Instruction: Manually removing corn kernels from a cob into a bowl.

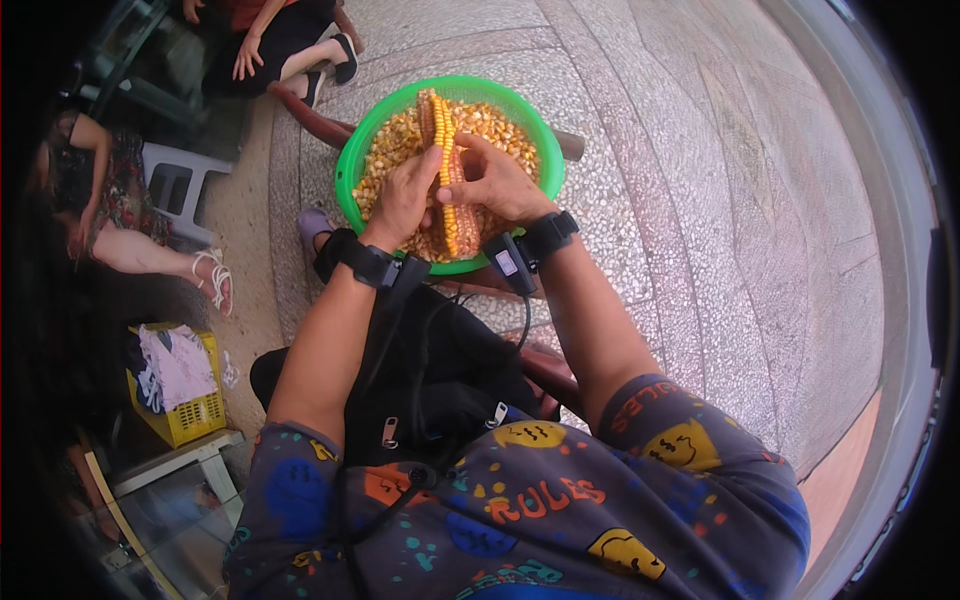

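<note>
Between my two hands is a long ear of corn (445, 124), tilted slightly over a basket. A narrow band of yellow kernels runs along its length, with bare reddish-brown cob on either side. My left hand (401, 193) grips it from the left, thumb pointing up along the cob. On the right side, my right hand (501, 178) has its thumb and curled fingers against the kernel band. Loose yellow and pale kernels (386, 154) fill much of the green plastic basket (553, 154) beneath. My hands hide part of the cob's middle.
Reddish wooden bars (319, 120) show behind and below the basket. At left, two people sit, one beside a white plastic stool (180, 180). A yellow plastic crate (196, 420) holds cloth. A cable (527, 326) hangs from my right wrist device. Speckled stone paving (697, 247) extends to the right.
</note>
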`<control>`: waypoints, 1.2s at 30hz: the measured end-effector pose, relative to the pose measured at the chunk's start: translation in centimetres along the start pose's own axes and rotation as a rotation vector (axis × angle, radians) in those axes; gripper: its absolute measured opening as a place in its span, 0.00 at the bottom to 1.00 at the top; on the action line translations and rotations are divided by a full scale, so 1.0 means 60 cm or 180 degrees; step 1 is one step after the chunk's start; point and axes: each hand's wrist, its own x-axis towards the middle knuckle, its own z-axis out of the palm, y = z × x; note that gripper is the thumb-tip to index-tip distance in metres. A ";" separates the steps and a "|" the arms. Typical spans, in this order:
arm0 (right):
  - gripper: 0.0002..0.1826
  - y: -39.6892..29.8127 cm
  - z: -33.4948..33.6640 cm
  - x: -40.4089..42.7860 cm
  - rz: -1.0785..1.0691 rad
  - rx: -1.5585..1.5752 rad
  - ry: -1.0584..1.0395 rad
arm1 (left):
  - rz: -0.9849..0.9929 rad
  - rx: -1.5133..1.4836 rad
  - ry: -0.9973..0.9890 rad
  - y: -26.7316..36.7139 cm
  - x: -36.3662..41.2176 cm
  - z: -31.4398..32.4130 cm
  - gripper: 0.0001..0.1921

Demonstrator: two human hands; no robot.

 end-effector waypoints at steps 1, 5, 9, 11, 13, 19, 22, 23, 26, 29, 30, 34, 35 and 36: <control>0.47 -0.001 0.001 -0.001 0.0007 -0.0075 -0.0001 | 0.0221 0.0055 0.0034 -0.006 0.001 0.001 0.26; 0.46 -0.009 0.002 -0.003 0.0017 -0.0032 0.0006 | 0.0608 0.0282 0.0019 -0.034 0.011 -0.005 0.25; 0.47 0.000 -0.003 0.000 0.0022 -0.0241 0.0052 | 0.0265 0.0119 0.0268 -0.041 0.006 -0.013 0.25; 0.48 0.007 -0.008 -0.001 0.0025 -0.0389 0.0136 | -0.0355 -0.0117 0.0126 -0.023 0.003 -0.008 0.25; 0.50 0.008 -0.004 0.001 -0.0059 -0.0321 0.0117 | -0.0263 -0.0439 0.0341 -0.012 0.001 -0.001 0.26; 0.51 0.005 -0.005 -0.001 -0.0050 -0.0501 0.0146 | 0.0518 0.0817 0.0779 -0.020 0.022 0.005 0.24; 0.51 0.009 -0.005 0.000 -0.0082 -0.0508 0.0181 | 0.0578 0.1006 0.0751 -0.010 0.026 0.008 0.25; 0.51 0.009 -0.004 0.000 -0.0050 -0.0440 0.0178 | 0.0581 0.0986 0.0685 -0.009 0.026 0.007 0.24; 0.46 -0.006 -0.002 -0.003 0.0039 -0.0579 0.0020 | 0.0763 0.1067 0.0614 -0.025 0.033 -0.003 0.23; 0.46 -0.003 -0.002 -0.004 -0.0014 -0.0387 0.0049 | 0.0792 0.1138 0.0714 -0.037 0.034 -0.005 0.22; 0.46 -0.006 -0.002 -0.003 -0.0025 -0.0389 0.0049 | 0.0641 0.1121 0.0840 -0.038 0.035 -0.006 0.22; 0.52 -0.014 0.000 -0.007 0.0058 -0.0497 0.0133 | 0.0715 0.0743 0.0786 -0.037 0.034 -0.007 0.23; 0.52 -0.014 0.000 -0.007 0.0037 -0.0499 0.0145 | 0.0718 0.0744 0.0783 -0.037 0.036 -0.004 0.23; 0.53 -0.014 0.001 -0.006 0.0015 -0.0495 0.0151 | 0.0678 0.0510 0.0832 -0.035 0.038 -0.003 0.24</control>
